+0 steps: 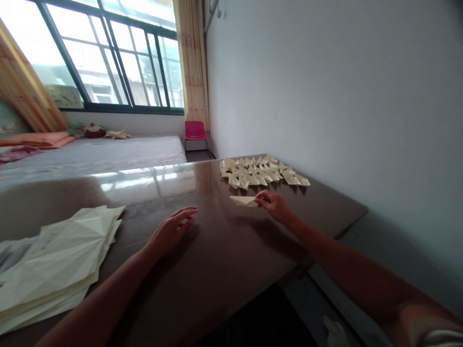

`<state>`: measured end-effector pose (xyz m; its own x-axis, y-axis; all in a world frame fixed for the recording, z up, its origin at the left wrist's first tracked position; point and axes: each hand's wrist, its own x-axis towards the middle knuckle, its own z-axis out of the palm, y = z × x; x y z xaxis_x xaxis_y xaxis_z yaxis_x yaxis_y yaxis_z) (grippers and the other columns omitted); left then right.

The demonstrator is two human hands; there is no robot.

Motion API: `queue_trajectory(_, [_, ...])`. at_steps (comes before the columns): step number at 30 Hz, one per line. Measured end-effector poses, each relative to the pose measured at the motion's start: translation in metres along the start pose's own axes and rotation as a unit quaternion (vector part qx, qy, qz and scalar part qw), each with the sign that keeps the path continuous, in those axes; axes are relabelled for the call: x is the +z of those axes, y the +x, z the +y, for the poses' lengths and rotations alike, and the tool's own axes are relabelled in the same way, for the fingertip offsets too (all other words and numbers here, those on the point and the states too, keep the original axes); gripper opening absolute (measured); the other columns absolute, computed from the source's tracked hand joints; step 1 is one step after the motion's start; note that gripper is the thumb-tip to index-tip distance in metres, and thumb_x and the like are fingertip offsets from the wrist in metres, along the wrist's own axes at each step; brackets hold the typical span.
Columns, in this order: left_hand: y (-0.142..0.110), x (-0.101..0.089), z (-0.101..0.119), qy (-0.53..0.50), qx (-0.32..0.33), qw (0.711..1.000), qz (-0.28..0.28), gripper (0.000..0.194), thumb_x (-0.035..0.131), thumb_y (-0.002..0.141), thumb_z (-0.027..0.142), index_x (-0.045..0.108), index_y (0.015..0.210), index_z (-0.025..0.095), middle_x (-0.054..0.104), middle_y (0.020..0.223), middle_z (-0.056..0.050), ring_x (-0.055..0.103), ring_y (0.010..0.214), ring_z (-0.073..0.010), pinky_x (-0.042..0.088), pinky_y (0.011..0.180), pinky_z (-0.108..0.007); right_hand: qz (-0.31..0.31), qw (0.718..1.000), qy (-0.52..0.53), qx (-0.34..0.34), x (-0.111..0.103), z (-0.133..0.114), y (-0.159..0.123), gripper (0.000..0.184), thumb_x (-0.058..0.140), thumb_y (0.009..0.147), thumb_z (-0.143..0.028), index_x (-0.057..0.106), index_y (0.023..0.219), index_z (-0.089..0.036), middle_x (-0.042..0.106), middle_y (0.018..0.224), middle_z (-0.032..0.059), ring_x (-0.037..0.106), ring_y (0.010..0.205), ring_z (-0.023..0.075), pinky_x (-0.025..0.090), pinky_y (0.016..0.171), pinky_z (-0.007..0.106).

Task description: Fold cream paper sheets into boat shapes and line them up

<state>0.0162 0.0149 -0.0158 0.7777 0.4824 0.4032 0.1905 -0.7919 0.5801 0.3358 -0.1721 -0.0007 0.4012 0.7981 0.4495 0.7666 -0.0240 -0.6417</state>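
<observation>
My right hand [275,205] is stretched out over the dark glossy table [217,250] and pinches one folded cream paper piece [244,200] by its near end. Just beyond it lies a cluster of several similar folded paper pieces [262,171], close to the wall. My left hand [172,230] rests flat on the tabletop nearer to me, fingers spread, holding nothing. A stack of creased cream paper sheets [58,262] lies at the table's left front edge, apart from both hands.
A pale wall [343,96] runs along the table's right side. Behind the table stands a bed [94,154] with pillows, under a large window [108,53] with curtains. A small pink chair [196,131] sits in the far corner.
</observation>
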Motion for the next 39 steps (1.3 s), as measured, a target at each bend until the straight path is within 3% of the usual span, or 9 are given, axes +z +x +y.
queue_trajectory(5, [-0.001, -0.003, -0.017, 0.087, 0.016, 0.996, -0.012, 0.035, 0.043, 0.090, 0.044, 0.066, 0.110, 0.027, 0.061, 0.127, -0.004, 0.062, 0.107, -0.0226, 0.049, 0.094, -0.033, 0.145, 0.971, -0.156, 0.108, -0.091, 0.088, 0.005, 0.036, 0.055, 0.081, -0.047, 0.068, 0.086, -0.014, 0.071, 0.071, 0.0097, 0.063, 0.063, 0.0199, 0.046, 0.060, 0.029])
queue_trajectory(8, [0.000, -0.004, -0.021, 0.110, 0.008, 0.994, -0.021, 0.034, 0.043, 0.089, 0.043, 0.067, 0.108, 0.027, 0.063, 0.124, -0.002, 0.063, 0.107, -0.0229, 0.048, 0.095, -0.034, 0.168, 0.955, -0.201, 0.136, -0.120, 0.120, 0.011, 0.032, 0.057, 0.079, -0.043, 0.068, 0.081, -0.013, 0.070, 0.070, 0.0108, 0.063, 0.063, 0.0214, 0.045, 0.061, 0.030])
queue_trajectory(17, [0.001, -0.008, -0.021, 0.113, -0.015, 0.994, 0.002, 0.032, 0.042, 0.087, 0.041, 0.069, 0.098, 0.027, 0.069, 0.113, -0.002, 0.066, 0.100, -0.0232, 0.051, 0.092, -0.034, 0.137, 0.936, -0.290, 0.142, -0.106, 0.156, 0.046, 0.021, 0.059, 0.077, -0.032, 0.070, 0.076, -0.015, 0.070, 0.077, 0.0104, 0.062, 0.070, 0.0212, 0.043, 0.066, 0.029])
queue_trajectory(20, [0.001, -0.008, -0.024, 0.118, -0.015, 0.993, -0.005, 0.031, 0.042, 0.087, 0.037, 0.068, 0.100, 0.027, 0.068, 0.114, -0.002, 0.065, 0.102, -0.0226, 0.050, 0.092, -0.033, 0.130, 0.933, -0.307, 0.132, -0.106, 0.153, 0.047, 0.023, 0.058, 0.079, -0.034, 0.071, 0.081, -0.015, 0.069, 0.083, 0.0107, 0.062, 0.075, 0.0206, 0.043, 0.068, 0.029])
queue_trajectory(24, [0.000, -0.006, -0.022, 0.129, -0.018, 0.991, -0.003, 0.032, 0.041, 0.086, 0.034, 0.068, 0.102, 0.026, 0.067, 0.116, -0.002, 0.063, 0.104, -0.0219, 0.048, 0.095, -0.034, 0.132, 0.930, -0.327, 0.102, -0.108, 0.130, 0.043, 0.032, 0.055, 0.083, -0.039, 0.068, 0.100, -0.015, 0.062, 0.113, 0.0140, 0.061, 0.088, 0.0223, 0.044, 0.072, 0.030])
queue_trajectory(27, [-0.003, -0.004, -0.007, 0.148, -0.025, 0.989, -0.008, 0.035, 0.039, 0.085, 0.029, 0.068, 0.103, 0.024, 0.067, 0.115, -0.004, 0.063, 0.104, -0.0213, 0.047, 0.097, -0.035, 0.123, 0.921, -0.367, 0.035, -0.091, 0.093, 0.042, 0.035, 0.047, 0.088, -0.036, 0.064, 0.112, -0.017, 0.057, 0.123, 0.0132, 0.061, 0.086, 0.0226, 0.043, 0.067, 0.030])
queue_trajectory(31, [-0.003, 0.001, 0.016, 0.168, -0.031, 0.985, -0.035, 0.035, 0.041, 0.081, 0.019, 0.071, 0.100, 0.023, 0.067, 0.114, -0.004, 0.060, 0.107, -0.0200, 0.044, 0.100, -0.035, -0.032, 0.938, -0.315, -0.140, -0.030, 0.026, 0.040, 0.029, 0.045, 0.091, -0.037, 0.065, 0.106, -0.023, 0.062, 0.114, 0.0076, 0.062, 0.081, 0.0192, 0.041, 0.064, 0.028])
queue_trajectory(34, [-0.003, -0.003, 0.019, 0.180, -0.066, 0.980, -0.049, 0.032, 0.048, 0.078, 0.017, 0.071, 0.100, 0.026, 0.068, 0.113, -0.002, 0.059, 0.108, -0.0170, 0.044, 0.099, -0.027, -0.145, 0.923, -0.274, -0.229, 0.024, -0.025, 0.030, 0.029, 0.042, 0.093, -0.039, 0.066, 0.102, -0.025, 0.063, 0.114, 0.0055, 0.063, 0.076, 0.0167, 0.038, 0.060, 0.026])
queue_trajectory(39, [-0.031, -0.060, 0.001, 0.245, -0.208, 0.947, 0.028, 0.040, 0.054, 0.079, 0.026, 0.062, 0.117, 0.021, 0.056, 0.133, -0.008, 0.043, 0.128, -0.0251, 0.032, 0.109, -0.038, -0.219, 0.899, -0.232, -0.300, 0.087, -0.065, 0.020, 0.027, 0.040, 0.094, -0.035, 0.064, 0.095, -0.022, 0.064, 0.105, 0.0057, 0.063, 0.072, 0.0155, 0.036, 0.058, 0.025])
